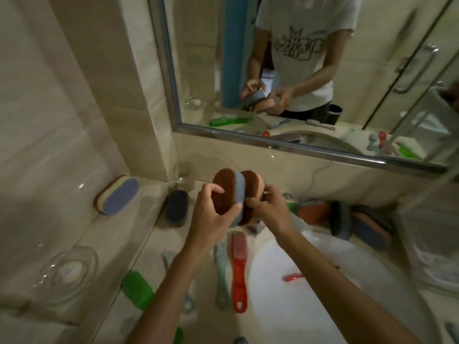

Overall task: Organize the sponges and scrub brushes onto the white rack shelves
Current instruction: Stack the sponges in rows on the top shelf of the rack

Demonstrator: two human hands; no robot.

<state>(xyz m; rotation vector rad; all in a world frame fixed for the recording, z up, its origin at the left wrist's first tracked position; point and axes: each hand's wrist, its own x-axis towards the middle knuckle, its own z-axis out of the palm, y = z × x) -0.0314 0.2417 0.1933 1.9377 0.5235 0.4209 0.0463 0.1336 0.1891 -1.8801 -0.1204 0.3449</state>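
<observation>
Both bare arms reach forward from the near edge and meet in the middle. The left hand [213,217] curls its fingers [214,188] and thumb round a blue sponge [239,191]. The right hand [272,209] grips a pink sponge [258,185] just beside it. The hands are held up, nearly touching, with the thumbs facing each other.

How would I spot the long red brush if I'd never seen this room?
Start at the white sink basin; just left of its rim, on the counter, lies the red brush, handle toward the viewer. Its neighbour is a pale teal brush; this one is bright red, with a hole in its handle end.
</observation>
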